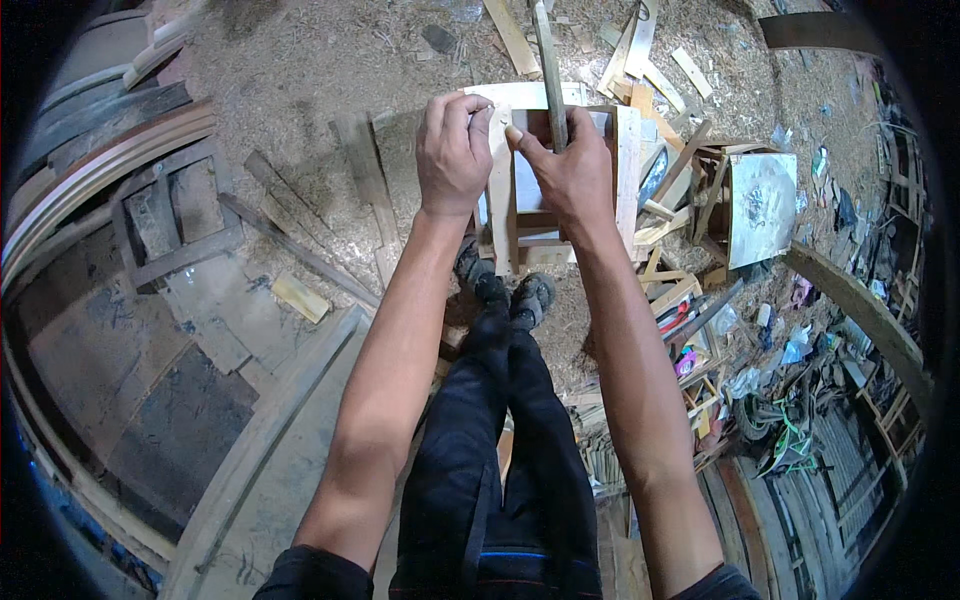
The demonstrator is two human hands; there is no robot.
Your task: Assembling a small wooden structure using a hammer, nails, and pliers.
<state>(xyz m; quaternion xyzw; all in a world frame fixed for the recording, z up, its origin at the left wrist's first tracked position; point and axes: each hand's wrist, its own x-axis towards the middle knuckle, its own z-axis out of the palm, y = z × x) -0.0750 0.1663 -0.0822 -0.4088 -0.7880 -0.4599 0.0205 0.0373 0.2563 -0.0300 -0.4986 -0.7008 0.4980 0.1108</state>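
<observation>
A small box-like frame of pale wood (627, 180) stands in front of me, near my feet. My left hand (452, 155) is closed in a pinch at the upper left corner of the frame, beside a pale upright slat (503, 195). Whatever its fingertips hold is too small or hidden to make out. In my right hand (575, 175), the fingers wrap round the near end of a long grey-brown bar (548, 60), which points away from me. The right thumb reaches left toward the top of the slat. Both hands are close together over the frame.
Wood offcuts (640, 50) lie scattered beyond and to the right. A box with a pale, stained panel (763, 210) stands at right, near mixed litter (790, 350). At left are an old wooden frame (180, 260) and a long board (270, 440). Wood shavings cover the ground.
</observation>
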